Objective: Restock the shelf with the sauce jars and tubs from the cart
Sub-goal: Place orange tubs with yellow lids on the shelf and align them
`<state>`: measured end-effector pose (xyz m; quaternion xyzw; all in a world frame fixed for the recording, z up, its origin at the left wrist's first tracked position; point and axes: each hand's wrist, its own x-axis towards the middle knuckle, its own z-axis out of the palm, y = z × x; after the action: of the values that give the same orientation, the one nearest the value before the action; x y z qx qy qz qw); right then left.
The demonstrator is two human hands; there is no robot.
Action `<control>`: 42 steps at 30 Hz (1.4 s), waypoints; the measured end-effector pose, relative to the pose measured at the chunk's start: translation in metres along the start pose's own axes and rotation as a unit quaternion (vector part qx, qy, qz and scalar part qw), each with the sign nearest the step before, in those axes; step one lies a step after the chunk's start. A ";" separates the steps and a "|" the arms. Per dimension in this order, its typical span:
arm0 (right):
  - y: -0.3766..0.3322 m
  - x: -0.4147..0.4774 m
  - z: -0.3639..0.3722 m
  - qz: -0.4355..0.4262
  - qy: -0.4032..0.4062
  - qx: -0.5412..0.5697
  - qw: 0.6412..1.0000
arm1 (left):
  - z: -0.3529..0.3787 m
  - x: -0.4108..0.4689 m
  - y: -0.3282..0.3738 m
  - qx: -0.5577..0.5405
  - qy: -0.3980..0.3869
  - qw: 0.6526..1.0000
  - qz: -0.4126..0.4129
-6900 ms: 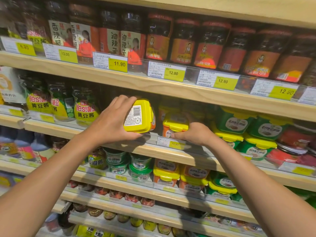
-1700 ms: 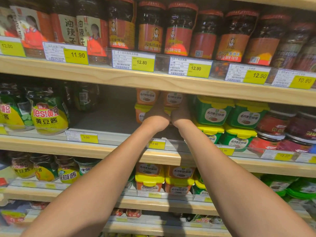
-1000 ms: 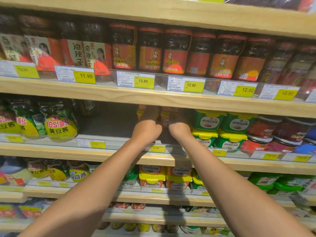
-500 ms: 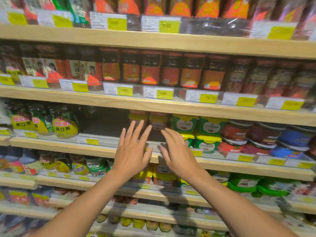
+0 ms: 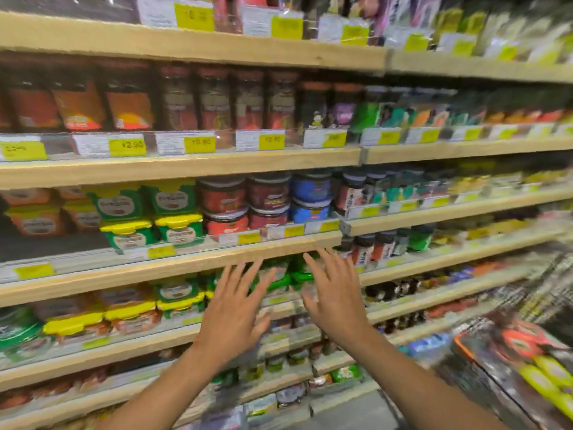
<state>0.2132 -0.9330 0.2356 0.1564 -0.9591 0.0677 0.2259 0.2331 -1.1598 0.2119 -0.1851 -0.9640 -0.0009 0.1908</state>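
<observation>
Two hands, left hand (image 5: pixel 231 318) and right hand (image 5: pixel 336 301), have been drawn back from the shelf (image 5: pixel 93 279), each grip spread and empty. Orange tubs (image 5: pixel 37 223) are left stacked on the shelf; yellow tubs (image 5: pixel 555 372) in the cart (image 5: pixel 552 283), right of the shelf, are judged next.

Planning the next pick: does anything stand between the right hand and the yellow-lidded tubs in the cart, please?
Nothing visible does: the right hand is open and empty, and the yellow-lidded tubs lie uncovered in the cart at lower right.
</observation>
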 end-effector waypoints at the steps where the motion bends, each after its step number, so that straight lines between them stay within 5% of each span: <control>1: 0.022 -0.013 0.001 0.024 -0.006 0.002 1.000 | 0.010 0.010 0.022 -0.014 -0.012 1.000 0.017; 15: 0.268 -0.187 0.004 0.401 -0.036 0.008 0.915 | 0.139 0.133 0.281 -0.167 -0.179 0.940 0.238; 24: 0.400 -0.234 0.014 0.595 -0.036 0.068 0.800 | 0.204 0.241 0.419 -0.278 -0.274 0.874 0.291; 31: 0.480 -0.259 0.016 0.664 -0.054 0.084 0.741 | 0.244 0.309 0.515 -0.270 -0.331 0.837 0.342; 42: 0.635 -0.300 0.030 0.663 -0.133 0.101 0.730 | 0.308 0.369 0.650 -0.251 -0.366 0.816 0.370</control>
<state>0.2456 -0.2600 0.0349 -0.4901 -0.8269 0.2749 -0.0231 0.0352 -0.4004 0.0180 -0.5561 -0.7879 -0.1041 -0.2432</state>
